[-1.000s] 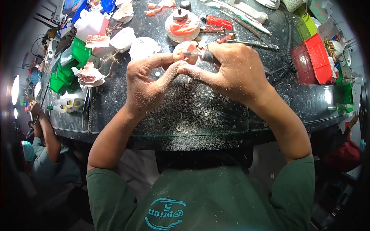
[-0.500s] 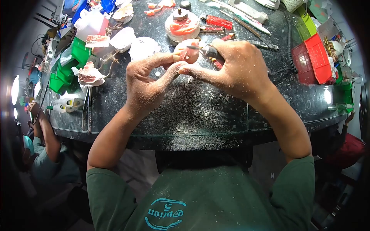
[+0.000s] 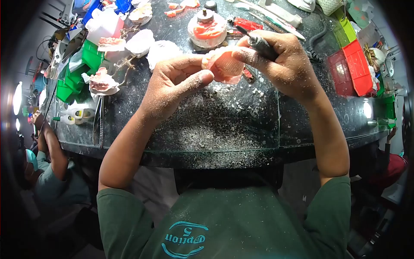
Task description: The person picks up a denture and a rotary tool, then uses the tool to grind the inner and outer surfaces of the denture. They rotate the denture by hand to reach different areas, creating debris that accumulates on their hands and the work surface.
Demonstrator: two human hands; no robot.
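Observation:
A pink denture (image 3: 227,65) with pale teeth along its left edge is held up over the dark worktop. My left hand (image 3: 174,84) pinches its left side between thumb and fingers. My right hand (image 3: 282,64) is closed around a black rotary handpiece (image 3: 261,46), whose tip points up and left, away from the denture. The right thumb reaches to the denture's upper right edge and seems to touch it. Pale dust covers both hands.
White shavings lie over the worktop (image 3: 215,129). Beyond my hands stands an alcohol burner (image 3: 207,29) beside a red-handled tool (image 3: 245,23). Plaster models (image 3: 102,82) and green bins (image 3: 73,80) are at left, a red bin (image 3: 358,67) at right. Another person (image 3: 51,164) sits far left.
The denture has turned to show its broad pink surface. My right hand has moved up and right, drawing the handpiece's tip off the denture.

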